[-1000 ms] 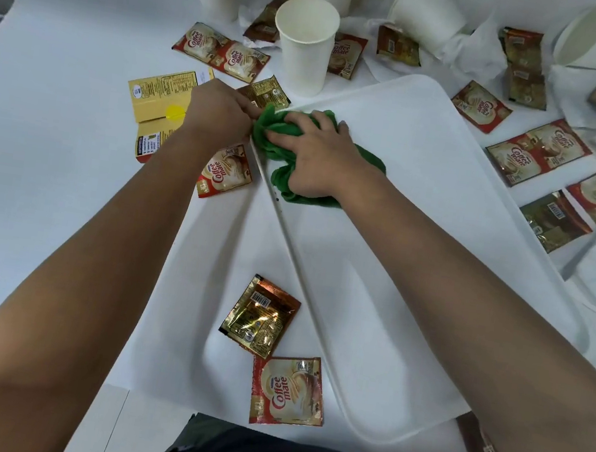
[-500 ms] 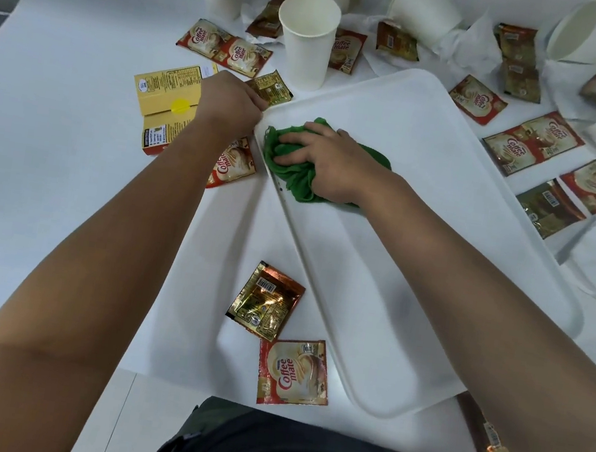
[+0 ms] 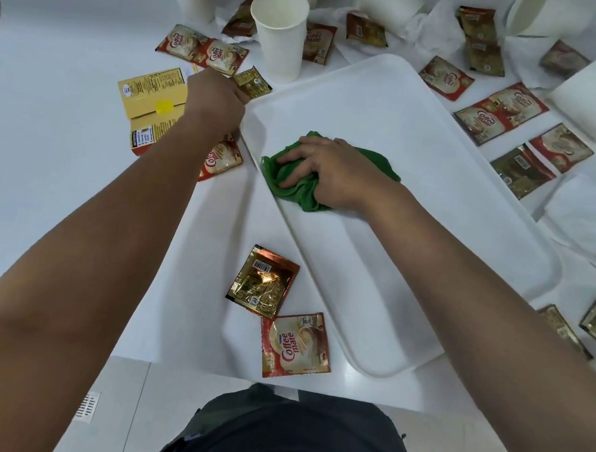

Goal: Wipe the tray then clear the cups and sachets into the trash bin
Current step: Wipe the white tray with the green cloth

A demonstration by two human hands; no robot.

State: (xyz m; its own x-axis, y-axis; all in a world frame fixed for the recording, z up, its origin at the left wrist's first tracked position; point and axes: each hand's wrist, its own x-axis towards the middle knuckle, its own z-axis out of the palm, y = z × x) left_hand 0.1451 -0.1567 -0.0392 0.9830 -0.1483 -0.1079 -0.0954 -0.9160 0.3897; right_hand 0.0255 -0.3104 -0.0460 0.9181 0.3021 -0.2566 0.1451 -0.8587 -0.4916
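At the far left of the white bench (image 3: 31,150) lies a flattened yellow carton (image 3: 151,101), and just right of it the left hand (image 3: 216,99) sits at the near-left corner of the white tray (image 3: 481,221). Its fingers curl down over the rim there, gripping the corner, by my reading to steady it; the fingertips themselves are hidden. The left forearm reaches straight out from the body, low over a red Coffee mate sachet (image 3: 220,157) that it partly covers.

The tray lies askew across the middle of the bench. It looks like light, stiff, smooth plastic, so it would likely skate under a push, and its raised rim is the sensible place to hold it.

On the tray's left side, against its long edge, the right hand (image 3: 329,171) presses palm-down on a bunched green cloth (image 3: 301,188), fingers spread and curled into the folds, grasping it. The cloth is soft and limp and gathers wherever it is squeezed. The right forearm comes in at a slant from the lower right.

Paper cups (image 3: 279,31), some upright and some tipped, and many thin foil sachets (image 3: 263,282) are scattered around the tray; they should be light, crushable and easy to pinch by an edge. No trash bin is in view.
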